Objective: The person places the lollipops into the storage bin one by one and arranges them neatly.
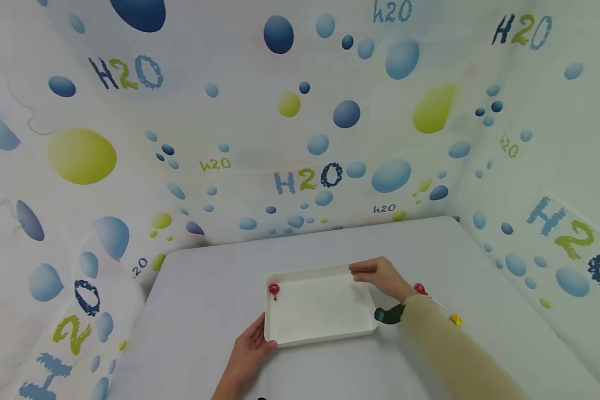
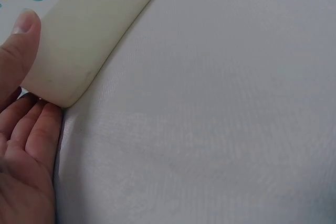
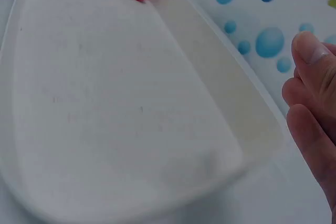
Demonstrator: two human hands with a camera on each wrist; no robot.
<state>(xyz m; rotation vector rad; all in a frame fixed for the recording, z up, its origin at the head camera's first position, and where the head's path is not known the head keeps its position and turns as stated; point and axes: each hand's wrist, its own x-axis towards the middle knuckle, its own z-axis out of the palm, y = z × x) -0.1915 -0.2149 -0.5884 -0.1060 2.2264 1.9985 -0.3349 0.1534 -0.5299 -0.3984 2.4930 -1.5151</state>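
Note:
A white rectangular tray (image 1: 325,316) lies on the table. Inside its far left corner is a red-wrapped lollipop (image 1: 274,289), whose pale stick shows in the right wrist view. My left hand (image 1: 248,351) grips the tray's near left corner. In the left wrist view its thumb (image 2: 26,30) is at the tray's side wall (image 2: 79,40), with the fingers low under the corner. By the far right corner is my right hand (image 1: 382,278), holding nothing. Its loosely bent fingers (image 3: 310,129) appear just apart from the rim in the right wrist view.
Right of the tray, partly behind the right forearm, lies another red lollipop (image 1: 420,288). A yellow-wrapped sweet (image 1: 456,319) is beside the sleeve (image 1: 455,344). A dark strap (image 1: 389,314) hangs from the right wrist. Printed walls (image 1: 240,189) stand behind the white table (image 1: 205,300).

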